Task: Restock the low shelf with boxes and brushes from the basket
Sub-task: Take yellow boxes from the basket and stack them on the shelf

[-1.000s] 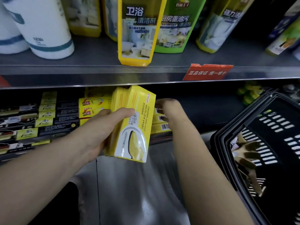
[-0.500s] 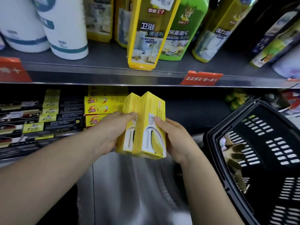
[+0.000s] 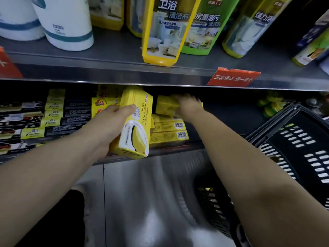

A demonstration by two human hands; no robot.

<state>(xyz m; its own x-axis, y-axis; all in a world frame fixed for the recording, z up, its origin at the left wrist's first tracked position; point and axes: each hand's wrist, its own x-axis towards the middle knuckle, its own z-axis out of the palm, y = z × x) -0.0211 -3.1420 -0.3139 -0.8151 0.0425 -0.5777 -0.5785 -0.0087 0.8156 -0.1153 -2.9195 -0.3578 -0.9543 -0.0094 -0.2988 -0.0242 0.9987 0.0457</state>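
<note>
A rectangular yellow cardboard box (image 3: 137,129) is gripped upright by the left hand (image 3: 110,125), thumb across its glossy printed face, at the low shelf's (image 3: 178,148) front edge. A second yellow box (image 3: 165,106) lies under the right hand (image 3: 188,106) atop the stacked boxes (image 3: 169,131). Motion blur leaves it impossible to tell how the fingers lie. The slotted black plastic basket (image 3: 293,122) is cut off at the right.

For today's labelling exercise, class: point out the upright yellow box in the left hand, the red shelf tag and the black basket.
upright yellow box (image 3: 135,138), head view, on its front panel.
red shelf tag (image 3: 233,78), head view, on its printed middle.
black basket (image 3: 302,148), head view, on its slotted wall.
</note>
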